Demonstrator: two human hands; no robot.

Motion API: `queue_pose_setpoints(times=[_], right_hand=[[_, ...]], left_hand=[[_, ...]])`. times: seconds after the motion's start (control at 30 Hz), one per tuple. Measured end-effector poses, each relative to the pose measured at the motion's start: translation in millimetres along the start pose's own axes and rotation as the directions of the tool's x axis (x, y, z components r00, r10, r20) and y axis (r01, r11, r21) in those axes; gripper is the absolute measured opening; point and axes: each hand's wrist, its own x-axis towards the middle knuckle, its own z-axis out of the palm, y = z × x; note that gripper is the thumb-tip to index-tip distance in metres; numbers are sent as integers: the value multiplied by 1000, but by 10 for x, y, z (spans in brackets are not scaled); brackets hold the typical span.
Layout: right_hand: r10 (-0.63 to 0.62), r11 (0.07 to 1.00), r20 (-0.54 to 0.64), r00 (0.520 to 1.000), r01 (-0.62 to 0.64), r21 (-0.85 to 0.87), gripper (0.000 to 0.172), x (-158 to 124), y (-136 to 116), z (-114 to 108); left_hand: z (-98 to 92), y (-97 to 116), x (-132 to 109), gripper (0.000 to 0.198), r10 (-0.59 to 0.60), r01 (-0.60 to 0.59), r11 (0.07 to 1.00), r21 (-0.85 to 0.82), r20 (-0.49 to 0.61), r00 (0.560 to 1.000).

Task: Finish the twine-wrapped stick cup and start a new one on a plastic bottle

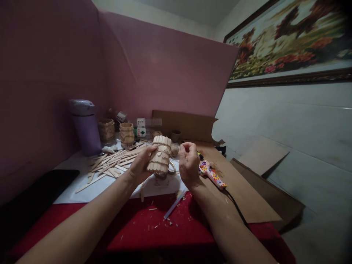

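Observation:
My left hand grips a small cup made of wooden craft sticks from its left side and holds it tilted above the table. Twine bands run around the cup near its top and bottom, with petal-shaped wooden pieces on the front. Just right of the cup, my right hand is raised with thumb and fingers pinched together; whatever is between them is too small to make out. Behind the cup sits a ball of twine. A flower-patterned glue gun lies on cardboard beyond the right hand.
Loose craft sticks are heaped on white paper at left. Two more stick cups and a purple tumbler stand behind them. A glue stick and scraps lie on the red cloth. The glue gun's black cord crosses the cardboard.

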Motion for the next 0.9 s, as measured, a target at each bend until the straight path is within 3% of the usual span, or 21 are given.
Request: queue_pose_setpoints(times=[0.23, 0.5, 0.77, 0.9], right_hand=[[11, 1000, 64, 998, -11, -10, 21, -48, -10, -3], [8, 1000, 137, 991, -10, 15, 32, -74, -33, -25], [-120, 982, 102, 988, 103, 157, 20, -15, -172, -34], [-101, 974, 118, 988, 74, 212, 11, -22, -162, -35]], left_hand=[[-64, 27, 8, 49, -48, 50, 993, -109, 24, 999], [-102, 10, 29, 40, -111, 116, 976, -187, 40, 993], [-63, 18, 7, 34, -144, 124, 964, -236, -69, 987], [-80, 36, 17, 43, -164, 141, 954, -266, -67, 984]])
